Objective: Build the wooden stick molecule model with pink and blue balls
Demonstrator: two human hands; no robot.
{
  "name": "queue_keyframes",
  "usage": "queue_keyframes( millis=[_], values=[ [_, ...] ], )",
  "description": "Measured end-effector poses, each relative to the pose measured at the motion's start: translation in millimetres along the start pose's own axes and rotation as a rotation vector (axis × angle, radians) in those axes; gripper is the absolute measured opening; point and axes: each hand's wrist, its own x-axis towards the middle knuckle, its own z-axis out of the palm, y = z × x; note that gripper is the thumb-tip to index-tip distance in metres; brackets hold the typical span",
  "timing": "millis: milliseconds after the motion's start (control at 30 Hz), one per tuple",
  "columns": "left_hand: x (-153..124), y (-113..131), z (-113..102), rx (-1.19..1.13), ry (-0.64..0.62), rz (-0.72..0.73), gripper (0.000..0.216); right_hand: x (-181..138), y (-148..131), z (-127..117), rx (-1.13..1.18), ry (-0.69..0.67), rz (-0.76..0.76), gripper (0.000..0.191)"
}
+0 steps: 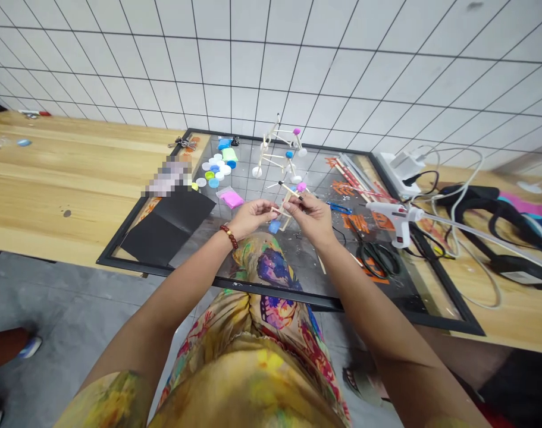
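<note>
Stick frame (291,190) is up over the dark-framed surface (163,271), btwn our L hand (251,216) & R hand (313,217), fingers of both pinching it. Bigger stick model (274,156) w/ white discs is behind, pink packet (232,198) nr our L hand, glue gun (401,229) off to R.

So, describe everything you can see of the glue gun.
The glue gun looks like white plastic with red marks. Its narrow nozzle points toward the right hand; its grip points toward the wearer. A pale rod extends from its rear. It lies near the right edge of the black-framed panel, no hand touching it.
</note>
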Motion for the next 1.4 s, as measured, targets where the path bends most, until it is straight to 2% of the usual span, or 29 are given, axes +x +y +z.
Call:
queue_keyframes(
  millis=[200,400,533,700,900,1100,1400],
  values=[
    [-2.5,2.9,0.0,0.098,0.03,0.017,0.035,-5.4,-3.5,-11.3,0.013,0.02,0.003,0.025],
    [-2.7,1.5,0.0,0.064,0.037,-0.011,0.042,-6.4,-1.0,-25.7,-0.014,-0.12,0.063,0.028],
    [-1.1,-1.8,0.2,0.049,0.05,-0.016,0.044,-7.6,2.0,-19.1,0.012,-0.138,0.094,0.029],
    [0.8,-3.1,0.4,0.063,0.047,0.031,0.042,-11.5,-1.6,-7.6,0.053,-0.071,0.065,0.028],
    [-1.5,1.0,1.5,0.111,-0.009,0.045,0.038,-10.9,-5.1,-7.0,-0.004,0.028,0.063,0.03],
    [-1.7,1.7,0.8,0.129,0.051,0.04,0.043,-12.8,-5.0,-7.6,-0.045,-0.023,-0.022,0.023],
    [-7.1,4.2,4.2,0.178,0.018,0.041,0.041,-13.6,-3.8,-7.7,-0.045,-0.062,-0.097,0.02]
  ],
)
